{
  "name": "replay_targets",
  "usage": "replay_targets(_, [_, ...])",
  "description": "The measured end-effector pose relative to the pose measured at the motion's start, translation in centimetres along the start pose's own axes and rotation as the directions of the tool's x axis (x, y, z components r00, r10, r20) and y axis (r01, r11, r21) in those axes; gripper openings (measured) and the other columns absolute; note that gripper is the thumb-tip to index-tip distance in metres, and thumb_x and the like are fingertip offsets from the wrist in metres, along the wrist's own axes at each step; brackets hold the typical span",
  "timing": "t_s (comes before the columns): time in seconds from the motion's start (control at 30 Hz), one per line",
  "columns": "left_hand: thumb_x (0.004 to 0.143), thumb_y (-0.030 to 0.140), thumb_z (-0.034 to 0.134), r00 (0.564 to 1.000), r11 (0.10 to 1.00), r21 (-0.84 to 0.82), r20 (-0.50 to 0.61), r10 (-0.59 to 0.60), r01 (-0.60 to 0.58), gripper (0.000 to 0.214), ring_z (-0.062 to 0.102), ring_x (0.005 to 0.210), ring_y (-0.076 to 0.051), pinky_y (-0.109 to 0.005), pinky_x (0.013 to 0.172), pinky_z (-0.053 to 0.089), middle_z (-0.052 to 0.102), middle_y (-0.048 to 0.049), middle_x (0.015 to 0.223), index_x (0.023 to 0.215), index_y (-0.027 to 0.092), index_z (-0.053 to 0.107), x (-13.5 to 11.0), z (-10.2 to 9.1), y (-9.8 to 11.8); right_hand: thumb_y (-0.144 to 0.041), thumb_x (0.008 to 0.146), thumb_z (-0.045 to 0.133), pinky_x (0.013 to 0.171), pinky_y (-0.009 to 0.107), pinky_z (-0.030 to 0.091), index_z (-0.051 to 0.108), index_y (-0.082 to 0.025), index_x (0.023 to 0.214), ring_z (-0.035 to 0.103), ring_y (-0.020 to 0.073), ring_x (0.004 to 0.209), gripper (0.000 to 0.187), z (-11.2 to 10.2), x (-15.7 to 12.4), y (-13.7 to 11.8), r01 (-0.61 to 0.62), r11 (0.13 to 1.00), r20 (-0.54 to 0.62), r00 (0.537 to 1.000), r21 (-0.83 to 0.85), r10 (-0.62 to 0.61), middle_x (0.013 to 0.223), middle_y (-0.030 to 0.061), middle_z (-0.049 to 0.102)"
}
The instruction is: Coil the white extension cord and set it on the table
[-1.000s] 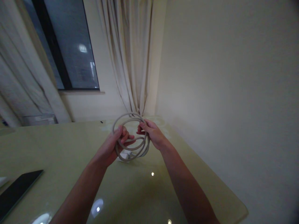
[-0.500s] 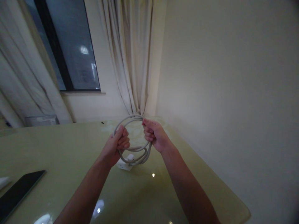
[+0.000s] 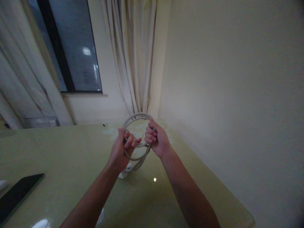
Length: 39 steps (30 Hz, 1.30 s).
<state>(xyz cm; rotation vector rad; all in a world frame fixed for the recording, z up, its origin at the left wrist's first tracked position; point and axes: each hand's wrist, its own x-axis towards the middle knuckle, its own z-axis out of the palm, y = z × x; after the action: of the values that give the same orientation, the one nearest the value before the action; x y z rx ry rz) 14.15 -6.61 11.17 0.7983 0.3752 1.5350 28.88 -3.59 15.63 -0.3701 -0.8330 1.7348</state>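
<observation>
A pale grey cable (image 3: 144,157) is looped into a coil and held upright above the table. My left hand (image 3: 122,148) grips the coil's left side, with the thumb along the outer loops and the fingers partly curled inside the ring. On the opposite side, my right hand (image 3: 158,138) has its fingers wrapped round the strands. Below the coil, a white block (image 3: 123,174), perhaps a plug or socket strip, rests on the table, mostly hidden by my left hand and the cable.
The glossy greenish table (image 3: 78,155) runs to a wall (image 3: 225,95) on the right. A dark flat device (image 3: 21,194) lies at the left, a white object (image 3: 3,184) beside it. Behind hang curtains (image 3: 135,57) next to a window (image 3: 76,47). A tiny dark piece (image 3: 104,125) lies near the far edge.
The coil has risen slightly, and its loops are drawn closer together. My left hand has shifted right, nearer my right hand, and its fingers have loosened and reach into the ring.
</observation>
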Motion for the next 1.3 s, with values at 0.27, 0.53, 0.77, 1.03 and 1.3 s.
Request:
replay_targets(0.27, [0.081,0.066,0.081,0.997,0.911,0.406,-0.071,-0.043,0.068,0.053,0.021,0.037,-0.004,-0.016,0.034,0.026,0.028,0.0131,0.050,0.076,0.020,0.055,-0.7,-0.4,4.6,-0.054,0.070,0.093,0.037,0.018,0.035,0.053,-0.022,0.077,0.029,0.0044,0.039,0.051,0.0,-1.0,-0.2,-0.040,0.868,0.035,0.997,-0.495,0.065,0.048,-0.0145,0.038])
replay_targets(0.53, [0.091,0.054,0.078,0.979,0.743,0.670,0.157,-0.134,-0.006,0.038,0.070,0.076,-0.017,-0.029,0.081,0.059,0.073,-0.0051,0.078,0.089,0.017,0.071,-0.2,-3.0,4.5,-0.069,0.059,0.094,0.035,0.016,0.010,0.062,-0.017,0.075,0.012,0.0007,0.041,0.063,-0.6,0.1,-0.1,0.096,0.945,-0.094,0.987,-0.312,-0.132,0.047,-0.0160,0.027])
replay_targets(0.77, [0.090,0.042,0.080,0.964,0.739,0.672,0.166,-0.206,0.042,0.028,0.063,0.057,-0.014,-0.020,0.055,0.048,0.073,-0.0073,0.071,0.099,0.016,0.080,0.2,-5.2,4.6,-0.062,0.068,0.092,0.035,0.016,0.014,0.065,-0.016,0.078,0.015,0.0020,0.042,0.054,-1.3,0.5,-1.2,0.200,0.954,-0.170,0.956,-0.222,-0.240,0.049,-0.0148,0.026])
replay_targets(1.03, [0.083,0.045,0.072,0.943,0.962,0.248,0.275,-0.185,0.116,0.039,0.070,0.114,-0.036,-0.044,0.100,0.054,0.079,-0.0202,0.112,0.100,0.012,0.082,-0.5,-1.7,2.3,-0.062,0.071,0.089,0.035,0.017,0.017,0.061,-0.018,0.077,0.017,0.0027,0.042,0.052,-0.3,0.4,0.6,0.271,0.941,-0.247,0.916,-0.201,-0.316,0.050,-0.0147,0.027])
replay_targets(1.3, [0.085,0.071,0.075,0.991,0.995,0.088,0.123,-0.054,0.044,0.054,0.068,0.071,-0.020,-0.040,0.088,0.061,0.063,-0.0003,0.067,0.080,0.018,0.066,-1.6,1.7,1.3,-0.066,0.075,0.083,0.039,0.019,0.036,0.063,-0.019,0.082,0.035,0.0050,0.041,0.052,0.0,0.7,2.6,0.265,0.926,-0.286,0.896,-0.269,-0.339,0.050,-0.0130,0.033])
